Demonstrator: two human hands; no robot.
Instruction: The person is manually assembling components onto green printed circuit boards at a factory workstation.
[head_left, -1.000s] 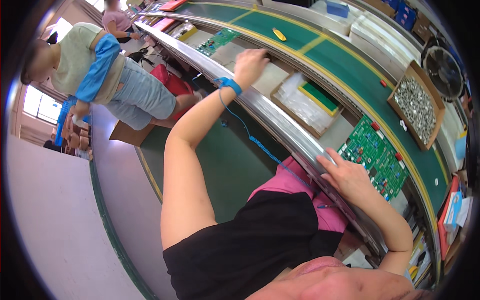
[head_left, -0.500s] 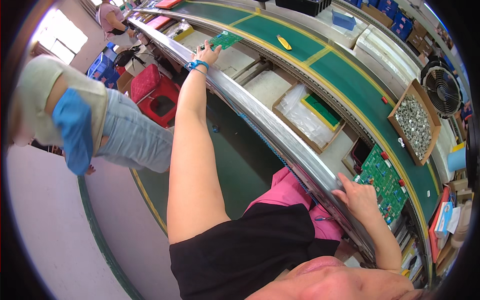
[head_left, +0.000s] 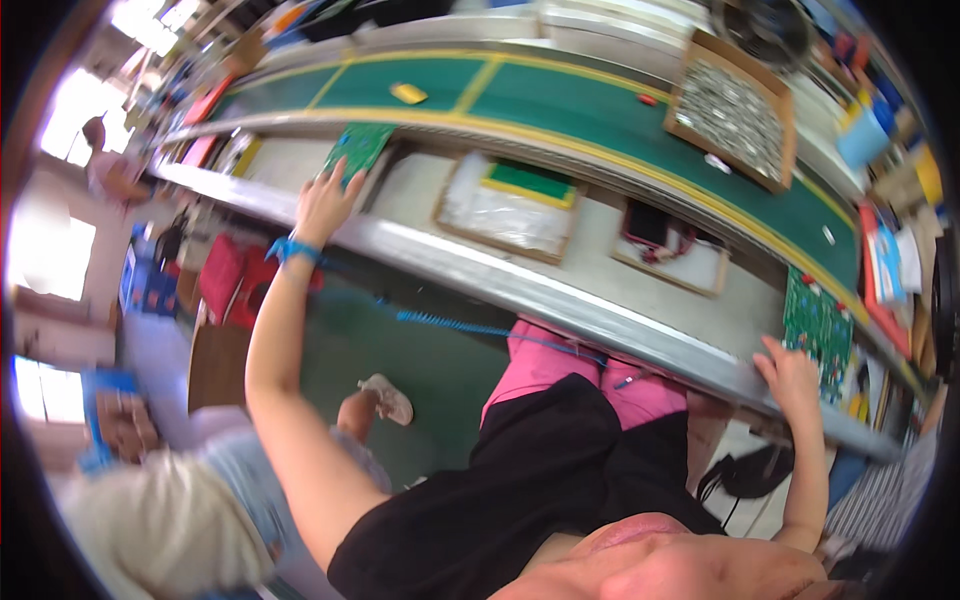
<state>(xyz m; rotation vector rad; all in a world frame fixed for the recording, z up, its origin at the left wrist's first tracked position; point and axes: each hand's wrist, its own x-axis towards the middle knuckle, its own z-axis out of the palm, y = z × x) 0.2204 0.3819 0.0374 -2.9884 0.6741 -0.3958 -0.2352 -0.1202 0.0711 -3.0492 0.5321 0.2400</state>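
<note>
At the end of my stretched left arm, my left hand (head_left: 325,207) has its fingers on the near edge of a green circuit board (head_left: 364,143), thumb and forefinger at its corner. A blue strap (head_left: 294,250) goes round that wrist. Far to the right, my right hand (head_left: 796,382) is beside a larger green circuit board (head_left: 818,330) carrying small parts. Its thumb and forefinger are spread apart, pointing left over the bench edge, and the remaining fingers are partly hidden.
Behind a metal front rail (head_left: 520,280) lie a carton of clear bags (head_left: 500,222) and a small box with a red-and-black thing (head_left: 665,235). A green conveyor belt (head_left: 570,95) runs beyond. A carton of metal parts (head_left: 725,118) stands at its far side. Someone (head_left: 170,520) is at my left.
My view has turned, so the bench lies more level across it. The right-hand board and my right hand now appear farther right of the small box. My left hand stays at its board.
</note>
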